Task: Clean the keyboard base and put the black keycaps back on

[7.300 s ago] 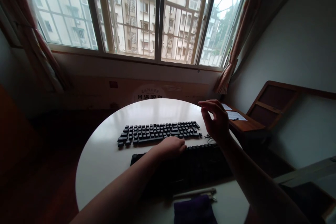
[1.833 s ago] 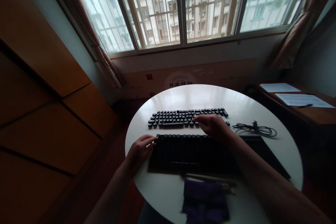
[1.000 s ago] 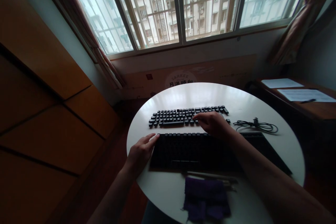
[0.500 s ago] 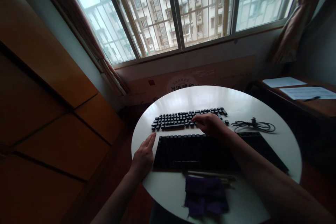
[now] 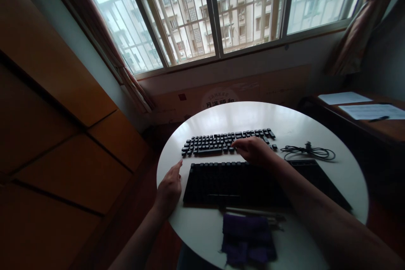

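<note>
My right hand [image 5: 253, 149] reaches across the keyboard [image 5: 215, 187] to the loose black keycaps [image 5: 209, 141]. Its thumb and index finger close around a keycap at the near edge of that layout; the other fingers are curled. Along the far edge of the dark keyboard runs a row of keycaps, while my right forearm covers part of its right side. My left hand [image 5: 170, 185] lies at the left of the keyboard on the white table, fingers stretched forward and holding nothing. The keycaps sit in rows beyond the keyboard.
A coiled black cable [image 5: 308, 151] lies at the right of the round white table [image 5: 272, 114]. Near the front are a purple cloth [image 5: 248, 238] and a thin stick-like tool [image 5: 249, 211]. Papers [image 5: 373, 111] and a pen lie on a side desk.
My left hand has shifted slightly left, away from the keyboard's edge. The right hand stays at the same keycaps, and the view has moved a little.
</note>
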`<state>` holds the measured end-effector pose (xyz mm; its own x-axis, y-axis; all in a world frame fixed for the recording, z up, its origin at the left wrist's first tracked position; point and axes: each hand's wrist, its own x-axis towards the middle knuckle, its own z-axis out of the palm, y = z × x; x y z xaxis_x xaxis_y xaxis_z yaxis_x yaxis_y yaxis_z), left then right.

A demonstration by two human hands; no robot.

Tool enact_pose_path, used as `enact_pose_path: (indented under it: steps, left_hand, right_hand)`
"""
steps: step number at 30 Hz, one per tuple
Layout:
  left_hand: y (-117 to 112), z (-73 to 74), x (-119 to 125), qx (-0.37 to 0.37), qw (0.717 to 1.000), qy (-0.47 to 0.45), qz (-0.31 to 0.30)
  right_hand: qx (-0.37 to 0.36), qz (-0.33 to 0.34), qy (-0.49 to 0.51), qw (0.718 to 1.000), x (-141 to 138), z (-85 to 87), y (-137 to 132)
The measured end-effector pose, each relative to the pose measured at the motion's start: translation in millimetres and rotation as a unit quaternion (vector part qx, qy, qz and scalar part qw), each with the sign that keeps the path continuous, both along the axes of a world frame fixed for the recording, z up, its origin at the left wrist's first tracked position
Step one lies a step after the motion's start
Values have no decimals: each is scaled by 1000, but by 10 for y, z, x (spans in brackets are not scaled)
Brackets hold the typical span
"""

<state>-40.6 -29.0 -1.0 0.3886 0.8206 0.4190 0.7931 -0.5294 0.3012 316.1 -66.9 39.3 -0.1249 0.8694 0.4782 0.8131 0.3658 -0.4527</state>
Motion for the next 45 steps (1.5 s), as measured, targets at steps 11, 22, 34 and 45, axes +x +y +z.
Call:
enact_pose_path:
  steps: [11,22,34,45]
  left_hand:
    - [277,262,186,-197,980,-32,18]
    - [351,315,509,-201,973,91,68]
    - [374,164,342,-159,985,-5,62]
    - [485,119,291,-63,967,-239,70]
  right_hand:
    - [-16,-4,5,1000,-11,-23,-5]
    - [-13,-16,4,1000,40,-88,36]
    - [-33,5,5,999,-20,-65,30]
    - [-37,5,10,999,-46,-17,9]
